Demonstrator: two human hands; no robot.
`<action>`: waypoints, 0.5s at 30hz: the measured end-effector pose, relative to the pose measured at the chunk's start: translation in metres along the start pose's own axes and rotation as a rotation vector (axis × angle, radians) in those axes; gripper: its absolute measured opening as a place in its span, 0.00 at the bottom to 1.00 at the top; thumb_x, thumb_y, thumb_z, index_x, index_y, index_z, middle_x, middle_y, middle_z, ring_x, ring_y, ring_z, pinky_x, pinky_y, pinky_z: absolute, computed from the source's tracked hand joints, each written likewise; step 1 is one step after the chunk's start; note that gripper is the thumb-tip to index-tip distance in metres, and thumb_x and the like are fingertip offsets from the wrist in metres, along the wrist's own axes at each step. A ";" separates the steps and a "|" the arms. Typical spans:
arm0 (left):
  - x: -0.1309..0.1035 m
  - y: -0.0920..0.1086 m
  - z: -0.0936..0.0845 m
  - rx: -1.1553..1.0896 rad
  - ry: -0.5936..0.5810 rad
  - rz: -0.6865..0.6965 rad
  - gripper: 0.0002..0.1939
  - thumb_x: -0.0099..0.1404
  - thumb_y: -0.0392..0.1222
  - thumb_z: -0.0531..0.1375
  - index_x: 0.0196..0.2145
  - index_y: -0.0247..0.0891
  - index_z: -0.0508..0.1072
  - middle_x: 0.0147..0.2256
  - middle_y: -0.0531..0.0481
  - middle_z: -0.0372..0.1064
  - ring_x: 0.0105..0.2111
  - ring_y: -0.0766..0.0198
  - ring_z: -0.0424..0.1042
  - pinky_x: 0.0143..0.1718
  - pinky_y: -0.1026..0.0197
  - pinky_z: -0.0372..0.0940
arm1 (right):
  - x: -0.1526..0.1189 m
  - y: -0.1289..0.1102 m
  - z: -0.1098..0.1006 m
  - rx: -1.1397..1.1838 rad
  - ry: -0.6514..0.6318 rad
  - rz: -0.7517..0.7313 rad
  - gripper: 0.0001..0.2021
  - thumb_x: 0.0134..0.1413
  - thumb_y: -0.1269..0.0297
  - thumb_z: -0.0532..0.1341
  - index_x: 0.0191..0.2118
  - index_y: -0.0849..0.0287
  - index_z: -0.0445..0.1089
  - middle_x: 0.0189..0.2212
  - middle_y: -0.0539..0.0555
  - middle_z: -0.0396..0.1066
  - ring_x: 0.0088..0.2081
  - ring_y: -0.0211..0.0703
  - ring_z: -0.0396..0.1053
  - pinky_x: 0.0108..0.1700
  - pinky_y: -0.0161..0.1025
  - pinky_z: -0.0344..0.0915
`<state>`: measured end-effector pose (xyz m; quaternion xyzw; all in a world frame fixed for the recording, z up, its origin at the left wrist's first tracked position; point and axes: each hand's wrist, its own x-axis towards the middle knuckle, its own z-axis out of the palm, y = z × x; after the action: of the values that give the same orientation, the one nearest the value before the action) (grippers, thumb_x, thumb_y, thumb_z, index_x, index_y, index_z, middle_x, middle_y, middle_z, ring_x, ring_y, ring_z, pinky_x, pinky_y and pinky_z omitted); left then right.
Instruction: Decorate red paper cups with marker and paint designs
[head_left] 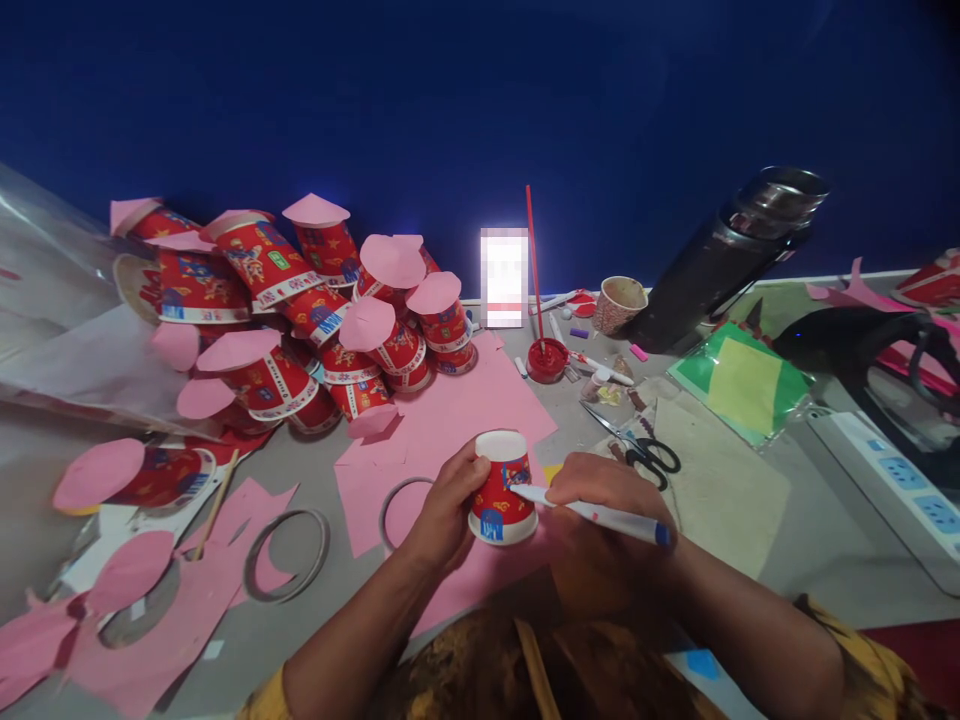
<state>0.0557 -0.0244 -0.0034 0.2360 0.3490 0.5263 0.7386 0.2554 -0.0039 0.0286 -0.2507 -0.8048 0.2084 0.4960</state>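
A red patterned paper cup (504,505) stands upside down in front of me, its white base upward. My left hand (451,495) is closed round the cup's left side. My right hand (604,505) grips a white marker pen (615,518) with a blue end cap. The pen's tip meets the cup's front, beside a blue drawn patch; a larger blue patch with lines lies near the rim. Beneath the cup is pink paper (480,400). A grey tape ring (394,500) lies partly behind my left hand.
Several red cups with pink paper cones (371,325) are heaped at the back left. Pink paper scraps (187,620) and another ring (287,597) lie left. Scissors (637,445), a red pot (547,360), a black flask (720,260) and a power strip (896,490) stand or lie right.
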 end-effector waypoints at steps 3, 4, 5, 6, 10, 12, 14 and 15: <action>0.000 0.001 0.001 0.015 0.001 -0.004 0.24 0.62 0.54 0.75 0.49 0.33 0.84 0.39 0.42 0.84 0.38 0.54 0.82 0.41 0.58 0.74 | -0.002 0.002 0.002 -0.002 -0.023 -0.001 0.05 0.66 0.71 0.63 0.41 0.54 0.75 0.28 0.51 0.82 0.29 0.43 0.81 0.34 0.37 0.78; 0.000 0.001 0.000 0.016 0.000 -0.007 0.25 0.61 0.54 0.75 0.49 0.33 0.84 0.40 0.41 0.84 0.38 0.53 0.83 0.41 0.58 0.74 | -0.003 0.002 0.003 -0.001 -0.028 0.000 0.05 0.67 0.71 0.63 0.41 0.54 0.75 0.28 0.51 0.82 0.29 0.43 0.81 0.34 0.37 0.77; 0.000 0.001 0.000 0.016 0.000 -0.011 0.25 0.61 0.54 0.75 0.49 0.33 0.84 0.40 0.41 0.85 0.39 0.52 0.83 0.41 0.57 0.74 | -0.004 0.003 0.004 0.000 -0.026 -0.006 0.05 0.67 0.71 0.62 0.42 0.53 0.75 0.29 0.51 0.82 0.29 0.43 0.81 0.34 0.38 0.77; 0.000 0.001 0.000 0.013 -0.002 -0.016 0.24 0.61 0.53 0.75 0.49 0.33 0.84 0.40 0.41 0.85 0.39 0.51 0.83 0.41 0.57 0.75 | -0.004 0.003 0.004 0.005 -0.014 -0.018 0.06 0.66 0.71 0.63 0.42 0.53 0.75 0.29 0.50 0.83 0.29 0.43 0.81 0.34 0.38 0.77; -0.001 -0.002 -0.001 -0.009 0.002 -0.033 0.24 0.61 0.53 0.75 0.49 0.33 0.84 0.41 0.41 0.85 0.41 0.51 0.83 0.43 0.56 0.75 | -0.004 0.002 0.004 0.014 0.024 -0.073 0.07 0.65 0.72 0.63 0.45 0.53 0.74 0.30 0.50 0.83 0.29 0.43 0.81 0.34 0.38 0.77; -0.001 -0.003 -0.001 -0.020 0.002 -0.037 0.24 0.61 0.52 0.75 0.49 0.33 0.84 0.41 0.41 0.85 0.41 0.51 0.83 0.46 0.55 0.76 | -0.004 0.001 0.003 0.008 0.007 -0.050 0.08 0.65 0.73 0.63 0.45 0.52 0.74 0.30 0.50 0.83 0.29 0.43 0.81 0.35 0.38 0.78; -0.001 -0.002 -0.001 -0.035 -0.001 -0.045 0.24 0.62 0.52 0.75 0.49 0.33 0.84 0.41 0.41 0.85 0.43 0.49 0.83 0.48 0.53 0.76 | -0.004 0.001 0.001 -0.005 0.004 -0.030 0.08 0.64 0.73 0.63 0.43 0.51 0.74 0.29 0.50 0.83 0.29 0.44 0.81 0.35 0.38 0.78; -0.001 -0.002 -0.002 -0.043 -0.004 -0.048 0.23 0.62 0.52 0.75 0.49 0.33 0.84 0.40 0.41 0.85 0.44 0.48 0.83 0.50 0.52 0.76 | -0.004 0.001 0.000 -0.012 0.010 -0.025 0.09 0.63 0.73 0.63 0.43 0.51 0.74 0.29 0.50 0.82 0.28 0.44 0.81 0.34 0.38 0.77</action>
<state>0.0554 -0.0264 -0.0056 0.2127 0.3417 0.5153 0.7566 0.2568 -0.0059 0.0250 -0.2448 -0.8067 0.1960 0.5009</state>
